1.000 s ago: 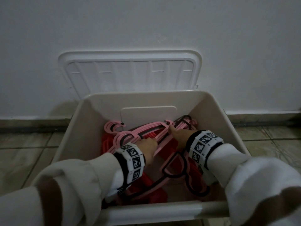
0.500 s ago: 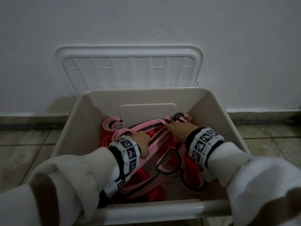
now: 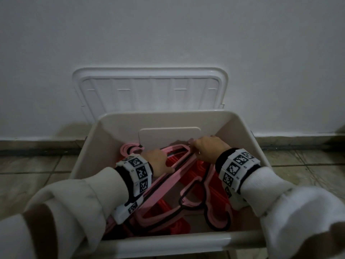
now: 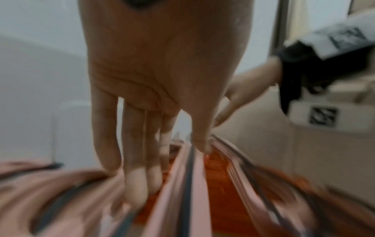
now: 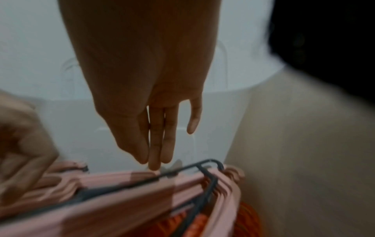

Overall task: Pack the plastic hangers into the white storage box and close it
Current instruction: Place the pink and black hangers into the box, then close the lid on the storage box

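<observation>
Lying in a loose heap inside the white storage box [image 3: 240, 128], the pink hangers [image 3: 179, 165] sit on top of a layer of red hangers [image 3: 168, 208], and several of the pink ones carry a dark strip along their edges. Their hooks bunch toward the box's far left corner, while one dark-edged hanger curls toward the near right.

Both hands are down inside the box, right on the pink stack. The left hand [image 3: 158, 161] rests over the sloping arm of the topmost pink hangers; in the left wrist view its fingers [image 4: 136, 184] run out nearly straight, tips touching the pink plastic, the thumb coming down on a dark-edged bar just beside them. It is spread flat rather than wrapped round anything. The right hand [image 3: 209, 148] sits further back, near the far wall, over the peak of the stack. In the right wrist view its fingers [image 5: 156, 144] hang straight and close together with the little finger held apart, and the tips meet the top edge of a pink hanger just beside a dark hanger's corner [image 5: 211, 163]; it too grasps nothing.

The box stands on a tiled floor [image 3: 37, 174]. Behind it the white lid [image 3: 149, 86] leans upright against a pale wall [image 3: 168, 34]. Cream sleeves [image 3: 74, 202] and marker-patterned wristbands [image 3: 140, 171] cover both forearms.
</observation>
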Demonstrator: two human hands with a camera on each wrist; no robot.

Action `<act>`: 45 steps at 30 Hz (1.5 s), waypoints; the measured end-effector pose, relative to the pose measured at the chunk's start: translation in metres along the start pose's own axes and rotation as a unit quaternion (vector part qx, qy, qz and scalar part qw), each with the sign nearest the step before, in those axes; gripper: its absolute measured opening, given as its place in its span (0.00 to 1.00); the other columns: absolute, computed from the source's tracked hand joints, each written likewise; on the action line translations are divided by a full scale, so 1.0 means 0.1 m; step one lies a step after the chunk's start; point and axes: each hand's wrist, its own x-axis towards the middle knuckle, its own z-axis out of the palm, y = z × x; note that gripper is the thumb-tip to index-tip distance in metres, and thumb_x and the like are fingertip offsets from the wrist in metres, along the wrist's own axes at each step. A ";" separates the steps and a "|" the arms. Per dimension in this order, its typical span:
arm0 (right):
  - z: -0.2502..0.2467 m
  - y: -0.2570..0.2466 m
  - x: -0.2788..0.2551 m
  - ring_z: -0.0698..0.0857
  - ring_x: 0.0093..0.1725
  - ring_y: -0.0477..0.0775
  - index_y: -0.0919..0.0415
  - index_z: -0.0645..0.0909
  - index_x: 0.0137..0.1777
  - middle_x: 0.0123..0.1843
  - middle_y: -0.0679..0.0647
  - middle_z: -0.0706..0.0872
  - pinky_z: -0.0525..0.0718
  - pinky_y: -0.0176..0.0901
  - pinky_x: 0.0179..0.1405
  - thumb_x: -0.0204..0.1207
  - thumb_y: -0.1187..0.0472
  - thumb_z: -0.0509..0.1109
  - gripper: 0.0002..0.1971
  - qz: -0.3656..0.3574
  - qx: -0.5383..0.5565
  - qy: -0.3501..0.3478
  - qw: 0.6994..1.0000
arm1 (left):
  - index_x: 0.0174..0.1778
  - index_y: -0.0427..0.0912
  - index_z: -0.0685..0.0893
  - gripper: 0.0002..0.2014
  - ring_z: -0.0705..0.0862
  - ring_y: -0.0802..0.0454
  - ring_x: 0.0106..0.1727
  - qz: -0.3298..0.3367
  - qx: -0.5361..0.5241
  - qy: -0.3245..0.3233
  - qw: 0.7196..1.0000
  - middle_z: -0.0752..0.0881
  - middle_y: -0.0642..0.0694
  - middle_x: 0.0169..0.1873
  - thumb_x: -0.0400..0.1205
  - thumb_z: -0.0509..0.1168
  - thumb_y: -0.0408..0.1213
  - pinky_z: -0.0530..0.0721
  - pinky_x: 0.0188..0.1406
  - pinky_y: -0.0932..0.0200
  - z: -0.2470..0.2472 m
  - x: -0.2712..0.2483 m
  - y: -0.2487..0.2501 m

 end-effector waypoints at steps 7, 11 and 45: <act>-0.49 0.06 -0.08 0.81 0.61 0.54 0.55 0.76 0.64 0.63 0.52 0.82 0.78 0.47 0.55 0.78 0.61 0.64 0.15 0.022 0.087 0.152 0.984 | 0.48 0.45 0.83 0.06 0.83 0.43 0.54 -0.039 -0.121 0.182 0.975 0.86 0.43 0.53 0.80 0.62 0.41 0.77 0.49 0.57 -0.65 -0.16 -0.55; -0.81 0.19 0.01 0.81 0.59 0.56 0.57 0.75 0.63 0.65 0.53 0.78 0.78 0.49 0.51 0.76 0.63 0.65 0.16 0.089 0.153 0.290 0.940 | 0.49 0.47 0.84 0.07 0.84 0.43 0.54 -0.100 -0.178 0.331 0.921 0.87 0.46 0.49 0.77 0.63 0.37 0.79 0.49 0.55 -1.01 -0.29 -1.03; -1.19 0.33 0.51 0.81 0.49 0.61 0.58 0.77 0.56 0.52 0.59 0.81 0.62 0.64 0.63 0.75 0.59 0.71 0.11 0.204 -0.067 0.458 0.863 | 0.56 0.37 0.75 0.13 0.70 0.39 0.57 -0.104 -0.161 0.482 0.855 0.80 0.37 0.54 0.78 0.67 0.29 0.72 0.45 0.46 -1.22 -0.33 -1.98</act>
